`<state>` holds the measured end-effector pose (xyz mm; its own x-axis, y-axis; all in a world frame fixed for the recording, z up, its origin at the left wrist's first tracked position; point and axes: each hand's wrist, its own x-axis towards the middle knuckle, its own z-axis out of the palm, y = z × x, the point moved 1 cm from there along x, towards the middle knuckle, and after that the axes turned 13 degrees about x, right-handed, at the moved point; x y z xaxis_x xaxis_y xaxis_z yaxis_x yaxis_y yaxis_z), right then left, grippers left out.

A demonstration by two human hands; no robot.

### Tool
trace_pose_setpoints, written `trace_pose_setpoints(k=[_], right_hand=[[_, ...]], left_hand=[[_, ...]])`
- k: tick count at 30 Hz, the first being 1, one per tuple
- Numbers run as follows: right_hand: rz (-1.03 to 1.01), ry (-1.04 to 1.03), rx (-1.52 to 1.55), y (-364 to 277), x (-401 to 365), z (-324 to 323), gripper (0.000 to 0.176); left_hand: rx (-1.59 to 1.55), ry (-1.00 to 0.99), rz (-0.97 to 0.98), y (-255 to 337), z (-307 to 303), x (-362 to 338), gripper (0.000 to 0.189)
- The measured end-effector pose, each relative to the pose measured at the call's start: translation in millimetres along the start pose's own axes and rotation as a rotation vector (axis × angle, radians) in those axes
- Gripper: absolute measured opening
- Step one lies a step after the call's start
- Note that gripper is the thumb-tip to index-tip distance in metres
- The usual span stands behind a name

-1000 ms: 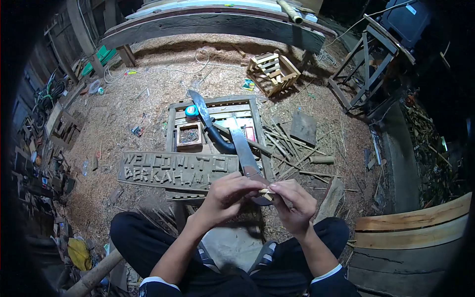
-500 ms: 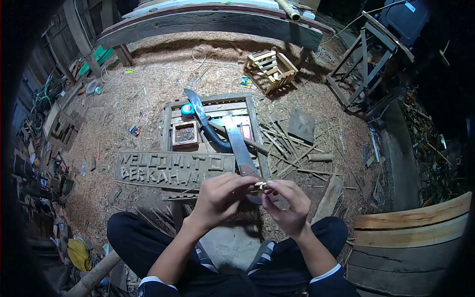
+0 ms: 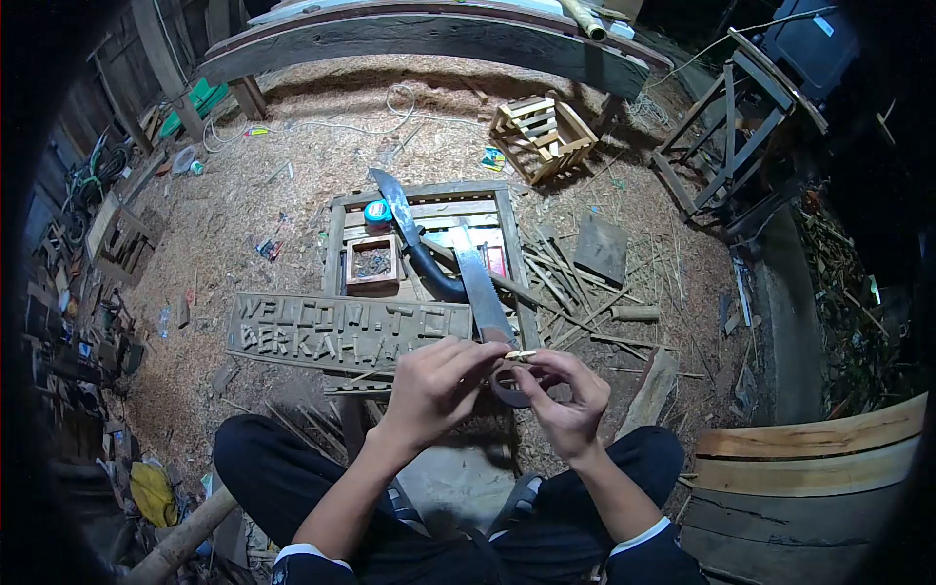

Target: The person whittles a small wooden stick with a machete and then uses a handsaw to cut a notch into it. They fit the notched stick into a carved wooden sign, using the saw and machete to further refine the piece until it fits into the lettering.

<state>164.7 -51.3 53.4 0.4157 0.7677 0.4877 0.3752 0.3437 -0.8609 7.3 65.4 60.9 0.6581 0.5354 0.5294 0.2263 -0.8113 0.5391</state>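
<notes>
My left hand (image 3: 437, 392) and my right hand (image 3: 567, 398) meet above the front of a low slatted wooden table (image 3: 506, 222). Between their fingertips is a small pale piece of wood (image 3: 522, 355), pinched from both sides. Just beneath them lies a handsaw (image 3: 477, 285), its handle partly hidden by my right fingers. To the left rests a wooden signboard (image 3: 283, 359) with raised stick letters reading roughly "WELCOM TO BERKAH". Further back on the table are a machete (image 3: 398, 208) with a black handle, a blue round tape measure (image 3: 376, 214) and a small wooden box (image 3: 372, 281) of small bits.
Thin sticks (image 3: 561, 283) and a flat board (image 3: 601, 248) lie on the shavings-strewn ground to the right. A slatted crate (image 3: 542, 139) stands behind, before a long beam (image 3: 429, 51). Wooden planks (image 3: 809, 478) fill the lower right. A pole (image 3: 185, 536) lies lower left.
The small wood piece has turned to lie more sideways between my fingertips. My right fingers have shifted, showing more of the saw handle. The view has tilted slightly.
</notes>
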Motion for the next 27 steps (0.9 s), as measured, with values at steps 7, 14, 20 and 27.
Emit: trace_pose_setpoints(k=[7,14,20,27], right_hand=[[0.180,0.062,0.267,8,3,8,0.025],[0.519,0.024,0.552,6,12,8,0.031],[0.519,-0.089,0.429,16,2,-2,0.015],[0.506,-0.194,0.161,9,3,-8,0.020]], left_hand=[[-0.043,-0.038,-0.102,-1,6,-2,0.029],[0.024,-0.097,-0.266,-11,2,-6,0.019],[-0.095,-0.096,-0.265,-18,5,-13,0.017],[-0.045,-0.102,-0.042,-14,-3,-8,0.034]])
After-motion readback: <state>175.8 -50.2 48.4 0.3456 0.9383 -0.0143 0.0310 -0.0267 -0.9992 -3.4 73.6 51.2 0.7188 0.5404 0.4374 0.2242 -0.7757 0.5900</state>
